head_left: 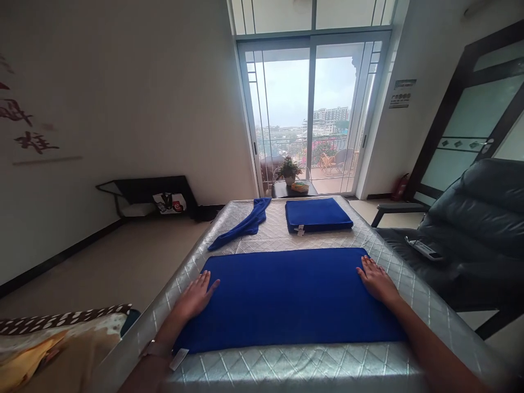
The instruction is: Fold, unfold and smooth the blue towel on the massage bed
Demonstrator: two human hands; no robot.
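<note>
A blue towel point(286, 300) lies spread flat across the near part of a silvery quilted mattress point(295, 363), a white tag showing at its near left corner. My left hand point(198, 295) rests palm down on the towel's left edge, fingers stretched out and thumb apart. On the right edge, near the far corner, my right hand point(377, 277) also lies flat with its fingers extended. Beyond the towel is a neat stack of folded blue towels point(319, 214) with white tags. To the left of the stack, a crumpled blue cloth point(243, 225) lies by the mattress edge.
A dark reclining armchair point(483, 229) with a power strip point(423, 249) on its seat stands at the right. Behind the mattress, a small table point(282, 190) holds a potted plant point(289, 170) before sliding glass doors. Bedding point(61, 344) lies at the lower left.
</note>
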